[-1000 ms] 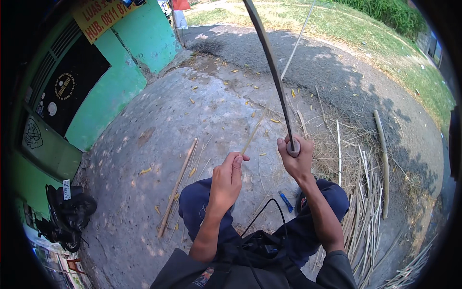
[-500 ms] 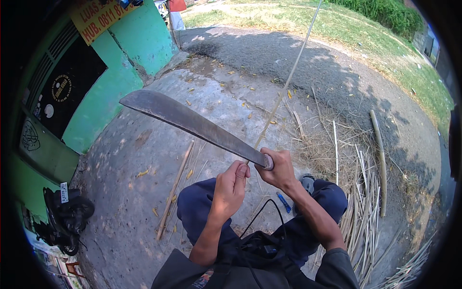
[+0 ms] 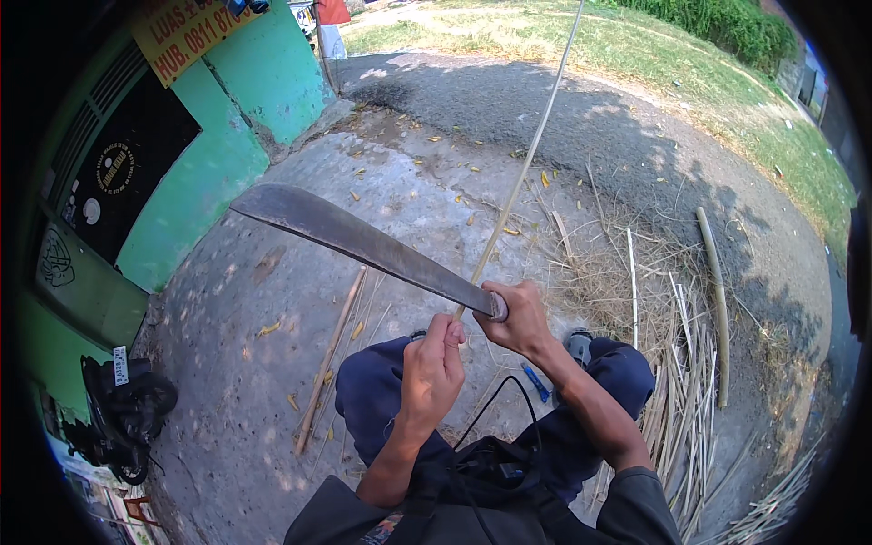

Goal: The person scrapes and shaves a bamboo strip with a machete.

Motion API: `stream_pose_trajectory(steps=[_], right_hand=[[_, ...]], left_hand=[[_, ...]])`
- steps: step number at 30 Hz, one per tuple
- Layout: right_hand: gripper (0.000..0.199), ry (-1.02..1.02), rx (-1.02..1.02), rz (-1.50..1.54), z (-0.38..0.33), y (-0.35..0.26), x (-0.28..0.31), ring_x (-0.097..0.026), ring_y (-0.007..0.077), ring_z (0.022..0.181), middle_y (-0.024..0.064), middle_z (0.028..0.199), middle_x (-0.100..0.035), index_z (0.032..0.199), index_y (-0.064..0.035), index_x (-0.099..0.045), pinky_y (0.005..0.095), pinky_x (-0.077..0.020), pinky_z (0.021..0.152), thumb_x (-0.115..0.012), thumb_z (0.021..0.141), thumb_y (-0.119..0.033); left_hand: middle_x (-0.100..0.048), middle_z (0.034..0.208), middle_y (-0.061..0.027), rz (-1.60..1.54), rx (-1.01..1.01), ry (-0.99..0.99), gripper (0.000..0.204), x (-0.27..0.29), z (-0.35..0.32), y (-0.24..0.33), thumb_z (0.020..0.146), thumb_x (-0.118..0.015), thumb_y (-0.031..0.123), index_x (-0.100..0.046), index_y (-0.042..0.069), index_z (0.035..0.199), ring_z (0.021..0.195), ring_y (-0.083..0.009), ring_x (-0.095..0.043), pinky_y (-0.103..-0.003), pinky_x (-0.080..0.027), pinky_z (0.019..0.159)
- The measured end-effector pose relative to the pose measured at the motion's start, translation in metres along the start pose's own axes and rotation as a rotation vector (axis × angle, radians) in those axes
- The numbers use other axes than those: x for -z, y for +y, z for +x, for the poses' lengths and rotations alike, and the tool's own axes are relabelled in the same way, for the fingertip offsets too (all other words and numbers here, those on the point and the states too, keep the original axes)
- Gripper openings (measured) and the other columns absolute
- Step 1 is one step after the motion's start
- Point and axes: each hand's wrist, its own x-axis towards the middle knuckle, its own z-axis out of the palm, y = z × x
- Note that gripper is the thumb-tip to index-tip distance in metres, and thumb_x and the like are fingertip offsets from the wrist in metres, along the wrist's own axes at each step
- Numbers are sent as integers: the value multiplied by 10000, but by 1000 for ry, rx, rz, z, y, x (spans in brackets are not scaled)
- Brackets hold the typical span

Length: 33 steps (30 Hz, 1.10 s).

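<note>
My right hand (image 3: 516,318) is closed round the handle of a machete (image 3: 363,243), whose broad dark blade points up and to the left. Close beside it, my left hand (image 3: 431,361) pinches the near end of a long, thin bamboo strip (image 3: 525,168). The strip runs away from me and slightly right, past the top edge of the view. Near the handle the blade lies across the strip; whether the edge bites into it I cannot tell.
Split bamboo strips (image 3: 683,409) and shavings (image 3: 627,272) lie at the right, beside a bamboo pole (image 3: 715,300). A bamboo stick (image 3: 331,359) rests on the concrete at left. By my foot is a blue tool (image 3: 536,381). A motorcycle (image 3: 132,400) stands near the green wall (image 3: 191,213).
Both hands have shifted slightly, the right one a little to the left. The far end of the strip has swung left, and the machete has dipped a bit.
</note>
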Motion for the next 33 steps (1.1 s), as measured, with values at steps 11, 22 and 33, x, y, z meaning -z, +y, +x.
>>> stream_pose_trajectory(steps=[11,22,33], right_hand=[[131,28,-34,52,7,1,1,-592,365,513,172,581,-561,798,-37,-655,403,-464,522,-767,782,-101],[118,-19,-21,70,9,-3,-10,-641,409,586,197,614,-595,797,-60,-666,424,-496,530,-768,785,-118],[113,-21,3,77,15,0,-13,-580,366,522,168,595,-564,805,-57,-673,410,-456,529,-765,780,-116]], left_hand=[[-478,636,-168,-147,46,-43,228,5,0,-4,1109,-494,113,-561,-10,929,503,-237,-469,-361,-381,529],[-398,615,35,-497,317,-149,348,11,-1,-16,1151,-474,250,-543,33,887,562,-47,-343,-268,-291,510],[-335,625,71,-677,362,-192,342,14,10,-10,1162,-454,271,-534,49,914,546,-18,-307,-239,-253,498]])
